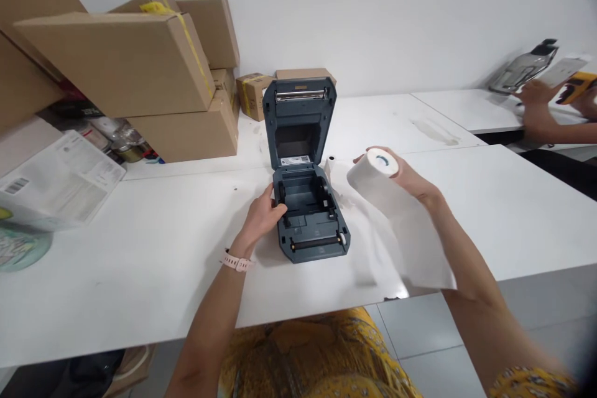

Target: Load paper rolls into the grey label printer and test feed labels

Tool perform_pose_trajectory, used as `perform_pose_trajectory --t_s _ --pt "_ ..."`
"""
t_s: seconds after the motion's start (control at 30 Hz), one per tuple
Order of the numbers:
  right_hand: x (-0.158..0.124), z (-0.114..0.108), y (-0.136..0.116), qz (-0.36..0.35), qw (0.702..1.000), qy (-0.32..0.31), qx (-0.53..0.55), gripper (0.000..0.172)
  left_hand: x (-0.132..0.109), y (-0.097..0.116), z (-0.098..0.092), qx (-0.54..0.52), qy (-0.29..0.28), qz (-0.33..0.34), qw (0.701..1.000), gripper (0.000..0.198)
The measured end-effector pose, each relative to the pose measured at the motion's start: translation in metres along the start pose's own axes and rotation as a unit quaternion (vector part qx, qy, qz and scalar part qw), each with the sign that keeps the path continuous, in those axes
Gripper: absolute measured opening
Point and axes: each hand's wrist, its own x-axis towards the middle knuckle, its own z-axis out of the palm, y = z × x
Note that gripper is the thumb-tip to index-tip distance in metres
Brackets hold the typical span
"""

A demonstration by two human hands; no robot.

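Observation:
A dark grey label printer (308, 221) stands on the white table with its lid (301, 115) raised, so the roll bay inside shows with nothing in it. My left hand (265, 214) grips the printer's left side, thumb over the rim. To the right of the printer, my right hand (408, 174) is wrapped round a roll of white paper (368, 171), held tilted above the table. A long loose strip (415, 230) hangs from the roll down toward the table's front edge. Most of my right fingers are hidden behind the roll.
Cardboard boxes (125, 62) are stacked at the back left. A white printed box (56, 180) and a greenish container (23, 249) lie at the far left. A small narrow roll (330, 165) stands behind the printer. At the right, another person's hands (536, 93) hold things near a clear bottle (517, 71).

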Motion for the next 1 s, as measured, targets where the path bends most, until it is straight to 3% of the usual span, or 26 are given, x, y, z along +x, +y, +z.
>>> perform_pose_trajectory --t_s 0.17,0.33,0.5,0.77,0.87,1.0 --pt "0.018 0.016 0.064 0.070 0.997 0.017 0.019 0.094 0.001 -0.005 0.001 -0.008 0.002 0.004 1.000 0.073" --pt "0.026 0.017 0.090 0.085 0.990 0.004 0.115 0.099 0.002 -0.010 0.003 -0.017 -0.001 0.007 1.000 0.073" --pt "0.055 0.009 0.093 0.105 0.986 0.019 0.126 0.088 0.002 -0.011 0.003 -0.024 -0.003 0.009 1.000 0.074" --pt "0.110 0.020 0.076 0.126 0.978 -0.121 0.113 0.089 0.000 -0.004 0.003 -0.040 0.002 0.010 0.999 0.072" --pt "0.115 0.030 0.075 0.133 0.972 -0.150 0.123 0.072 -0.001 -0.005 0.003 -0.049 -0.004 0.004 0.999 0.073" --pt "0.117 0.025 0.067 0.079 0.978 -0.083 0.172 0.045 -0.001 -0.009 0.004 -0.072 -0.019 0.000 0.997 0.075"
